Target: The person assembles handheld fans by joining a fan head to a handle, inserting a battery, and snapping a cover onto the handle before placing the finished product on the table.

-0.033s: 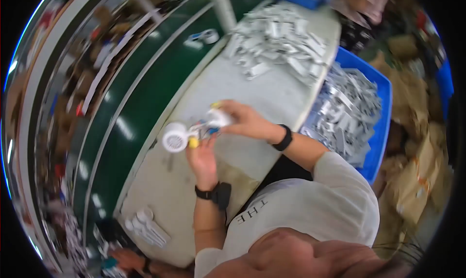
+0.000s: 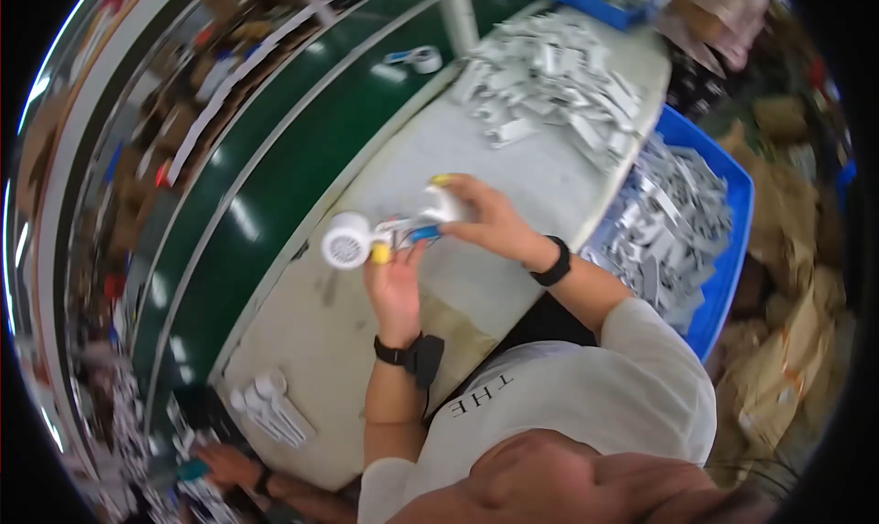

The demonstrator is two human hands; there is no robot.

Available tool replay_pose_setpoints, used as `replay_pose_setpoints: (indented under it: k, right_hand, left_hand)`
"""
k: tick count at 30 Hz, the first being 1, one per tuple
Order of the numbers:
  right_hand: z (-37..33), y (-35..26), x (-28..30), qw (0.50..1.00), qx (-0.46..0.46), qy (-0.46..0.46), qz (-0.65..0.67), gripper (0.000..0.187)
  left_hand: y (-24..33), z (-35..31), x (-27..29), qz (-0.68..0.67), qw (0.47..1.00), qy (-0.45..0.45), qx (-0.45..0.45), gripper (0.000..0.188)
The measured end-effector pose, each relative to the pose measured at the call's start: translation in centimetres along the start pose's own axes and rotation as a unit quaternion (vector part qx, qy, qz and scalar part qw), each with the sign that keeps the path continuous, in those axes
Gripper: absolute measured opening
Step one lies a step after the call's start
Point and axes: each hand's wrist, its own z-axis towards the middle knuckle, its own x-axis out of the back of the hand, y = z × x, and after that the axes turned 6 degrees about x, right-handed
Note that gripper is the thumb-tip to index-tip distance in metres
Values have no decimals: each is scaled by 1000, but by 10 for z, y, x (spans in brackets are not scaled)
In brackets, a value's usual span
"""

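Left hand (image 2: 396,304) palm up, fingertips closed on the neck of a white round plastic head with a slotted grille (image 2: 348,242). Right hand (image 2: 494,224) has thumb and forefinger set fairly wide around a white curved plastic shell (image 2: 438,205) (blurred, exact grip on it can't be told). Between the hands, above the pale worktable (image 2: 298,341): thin wires and a small blue block-like part (image 2: 425,234), right thumb just beside it; contact unclear. Yellow covers on a fingertip of each hand.

Far end of table: heap of white-grey plastic pieces (image 2: 554,80). Blue plastic tub (image 2: 740,231) of similar pieces to the right. Green conveyor belt (image 2: 302,172) along the left, white round-headed unit (image 2: 425,59) lying on it. Group of white handled pieces (image 2: 273,405) at table's near-left corner; co-worker's hand (image 2: 229,466) beyond.
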Motion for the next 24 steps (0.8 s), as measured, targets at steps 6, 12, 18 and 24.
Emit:
replay_pose_setpoints:
  k: [6, 12, 18, 24]
  right_hand:
    - [3, -15, -22, 942, 205, -105, -245, 60]
    - [7, -27, -35, 925, 220, -133, -279, 60]
    - [12, -24, -36, 920, 249, -144, -266, 62]
    - [12, -25, -35, 936, 232, -179, -195, 64]
  left_hand:
    - [8, -6, 1, -10, 1000, 20, -1, 36]
    - [8, -6, -2, 2, 999, 26, -24, 32]
    - [5, -4, 0, -36, 998, 38, -33, 30]
    - [3, -7, -2, 1, 998, 52, -37, 31]
